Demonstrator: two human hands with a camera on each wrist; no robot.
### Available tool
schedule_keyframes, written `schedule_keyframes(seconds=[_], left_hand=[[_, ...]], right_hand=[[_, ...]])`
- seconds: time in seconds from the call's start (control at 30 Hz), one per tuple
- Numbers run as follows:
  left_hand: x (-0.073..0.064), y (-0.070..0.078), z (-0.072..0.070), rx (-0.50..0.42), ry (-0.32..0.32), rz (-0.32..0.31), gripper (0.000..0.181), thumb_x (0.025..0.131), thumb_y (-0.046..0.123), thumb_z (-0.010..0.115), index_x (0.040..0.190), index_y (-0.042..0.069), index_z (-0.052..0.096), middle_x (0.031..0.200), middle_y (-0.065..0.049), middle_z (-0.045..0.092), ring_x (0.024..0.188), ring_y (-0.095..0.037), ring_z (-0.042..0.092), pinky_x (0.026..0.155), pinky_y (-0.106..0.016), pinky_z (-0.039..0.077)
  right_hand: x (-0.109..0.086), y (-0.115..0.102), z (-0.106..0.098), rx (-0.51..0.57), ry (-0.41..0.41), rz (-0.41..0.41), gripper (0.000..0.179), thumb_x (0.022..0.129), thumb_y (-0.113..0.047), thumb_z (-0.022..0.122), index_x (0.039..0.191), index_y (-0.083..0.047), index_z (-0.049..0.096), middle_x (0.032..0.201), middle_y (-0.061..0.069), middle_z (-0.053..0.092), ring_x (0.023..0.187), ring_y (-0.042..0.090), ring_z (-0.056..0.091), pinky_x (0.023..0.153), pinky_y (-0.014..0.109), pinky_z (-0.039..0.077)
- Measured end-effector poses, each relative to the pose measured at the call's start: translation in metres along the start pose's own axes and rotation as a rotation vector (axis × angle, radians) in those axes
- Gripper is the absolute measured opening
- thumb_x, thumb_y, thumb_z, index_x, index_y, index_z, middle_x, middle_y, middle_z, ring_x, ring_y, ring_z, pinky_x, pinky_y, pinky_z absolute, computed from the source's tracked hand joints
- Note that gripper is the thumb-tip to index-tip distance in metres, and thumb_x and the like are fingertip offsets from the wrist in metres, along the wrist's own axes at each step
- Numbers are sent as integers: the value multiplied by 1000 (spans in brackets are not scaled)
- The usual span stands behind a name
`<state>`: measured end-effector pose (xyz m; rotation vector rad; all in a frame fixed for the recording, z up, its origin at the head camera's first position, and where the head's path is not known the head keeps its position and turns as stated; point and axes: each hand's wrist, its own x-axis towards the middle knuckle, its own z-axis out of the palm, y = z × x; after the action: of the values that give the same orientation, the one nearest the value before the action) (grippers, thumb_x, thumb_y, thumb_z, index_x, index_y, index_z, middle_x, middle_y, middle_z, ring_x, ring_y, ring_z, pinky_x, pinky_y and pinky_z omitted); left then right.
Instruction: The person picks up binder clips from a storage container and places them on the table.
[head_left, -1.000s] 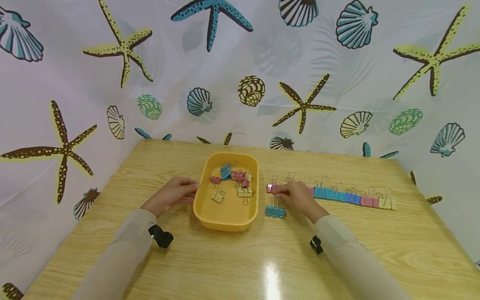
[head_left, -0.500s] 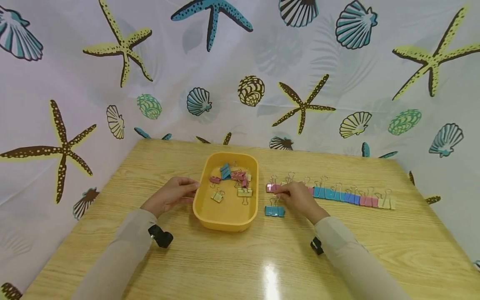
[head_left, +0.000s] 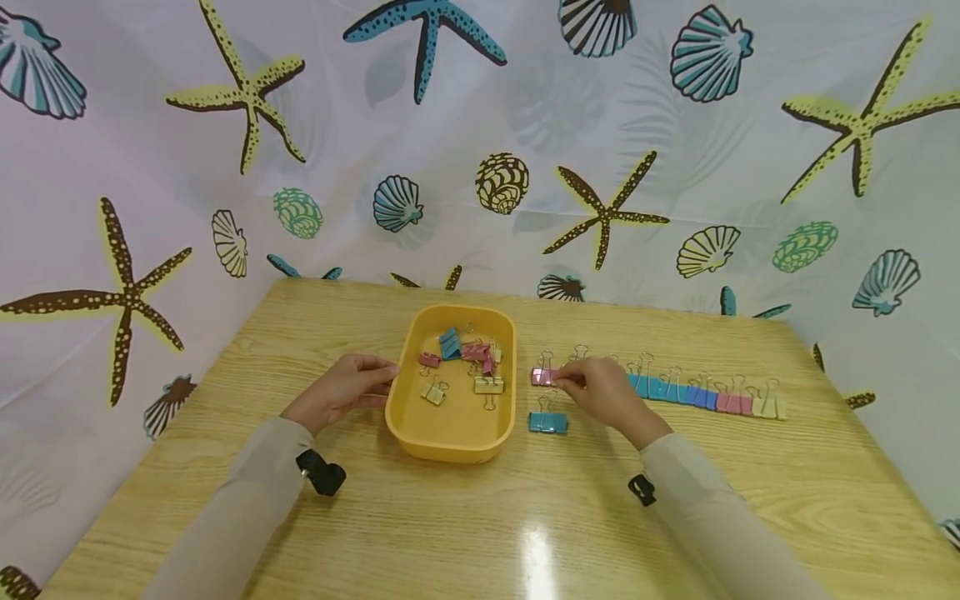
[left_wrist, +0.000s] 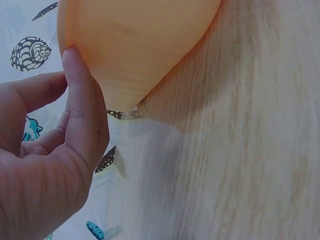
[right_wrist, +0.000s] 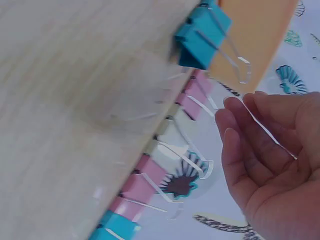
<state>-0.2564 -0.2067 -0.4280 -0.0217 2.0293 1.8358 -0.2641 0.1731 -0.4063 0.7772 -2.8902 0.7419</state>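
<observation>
A backdrop cloth [head_left: 480,125] printed with starfish and shells hangs behind and to both sides of a wooden counter [head_left: 480,517]. Near the counter's middle sits a yellow tray [head_left: 457,442], holding a loose scatter of binder clips [head_left: 472,362] in pink, blue and cream. To the right of the tray a row of binder clips [head_left: 705,398] lies side by side along the counter, running from pink at its near end through blue and pink to cream at the far right, their wire handles standing up. The left hand [head_left: 341,390] rests on the counter against the tray's left wall, its fingers [left_wrist: 82,100] fairly straight and relaxed, the thumb tip touching the tray's outer side; it holds nothing. The right hand [head_left: 603,392] sits over the left part of the row, its fingers [right_wrist: 240,130] loosely curved and close to the wire handle of the pink clip [head_left: 542,377] at the row's left end; whether they pinch that handle cannot be told from these views. A single blue clip [head_left: 547,422] lies apart from the row, just in front of the pink clip and beside the tray's right wall.
</observation>
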Motion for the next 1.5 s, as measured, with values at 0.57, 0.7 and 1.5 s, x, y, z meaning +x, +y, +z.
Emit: schedule_keyframes(seconds=[0.57, 0.7, 1.5], left_hand=[[-1, -1, -1, -19, -7, -8, 41, 99, 18, 54, 130, -10, 49, 109, -13, 62, 92, -17, 65, 79, -28, 57], [-1, -1, -2, -21, 2, -18, 42, 100, 17, 54, 131, -10, 48, 112, -16, 62, 93, -19, 65, 78, -28, 57], [2, -5, -2, 4, 7, -10, 42, 100, 19, 53, 131, -9, 50, 116, -18, 62, 95, -19, 66, 77, -27, 57]], right_hand=[[40, -101, -25, -24, -48, -175, 14, 93, -18, 64, 96, -9, 75, 81, -2, 71, 68, 8, 60, 64, 25, 53], [58, -116, -16, -4, -66, -215, 15, 93, -19, 65, 95, -9, 76, 78, -2, 71, 65, 7, 61, 62, 25, 53], [129, -143, 59, -150, -589, 137, 35, 86, -18, 73, 57, -14, 54, 51, -4, 48, 44, 9, 41, 44, 21, 37]])
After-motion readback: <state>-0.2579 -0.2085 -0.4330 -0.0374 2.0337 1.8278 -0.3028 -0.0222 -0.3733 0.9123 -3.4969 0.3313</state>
